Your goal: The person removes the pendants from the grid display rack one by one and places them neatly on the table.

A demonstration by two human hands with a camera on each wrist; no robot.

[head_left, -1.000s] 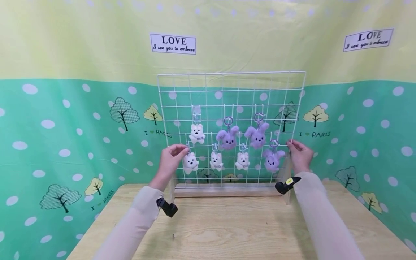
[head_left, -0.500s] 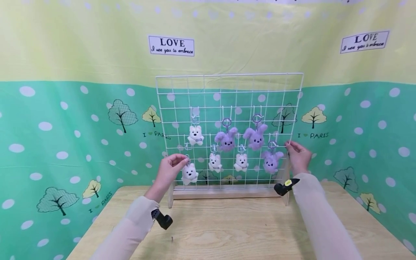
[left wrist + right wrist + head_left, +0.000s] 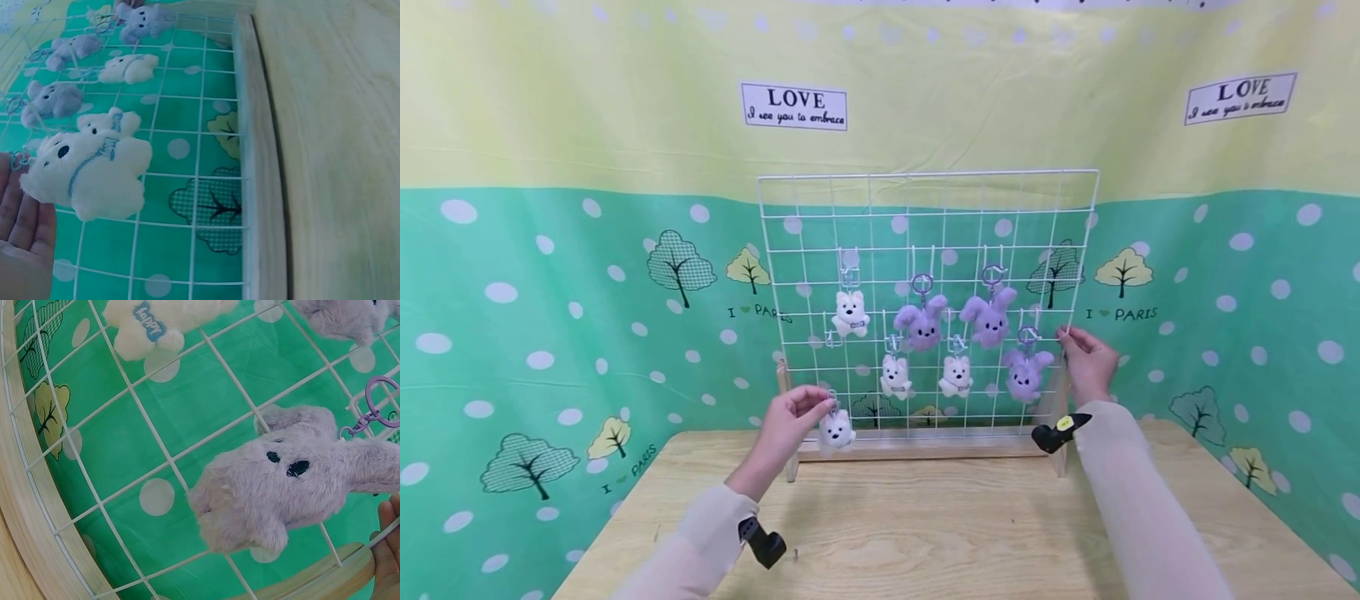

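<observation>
Pinching white bear [image 3: 837, 431] by top w/ L hand [image 3: 786, 421], in front of rack [image 3: 917, 450] at lower L, above desk [image 3: 910, 525]; gripping rack's R edge w/ R hand [image 3: 1090, 362]. Can spot bear's blue tag [image 3: 107, 149] only in L wrist view.

- Left sleeve [image 3: 696, 537]: long, plain, pale cream cloth, lightly creased near the cuff.
- Right sleeve [image 3: 1142, 500]: the same pale cream cloth, mostly smooth along the forearm.
- Left camera [image 3: 765, 545]: small, black, bent in shape, worn at the cuff.
- Right camera [image 3: 1051, 437]: also black, with a bright yellow oval patch [image 3: 1064, 423].
- Left grip [image 3: 786, 423], right grip [image 3: 1090, 364]: bare hands.
</observation>
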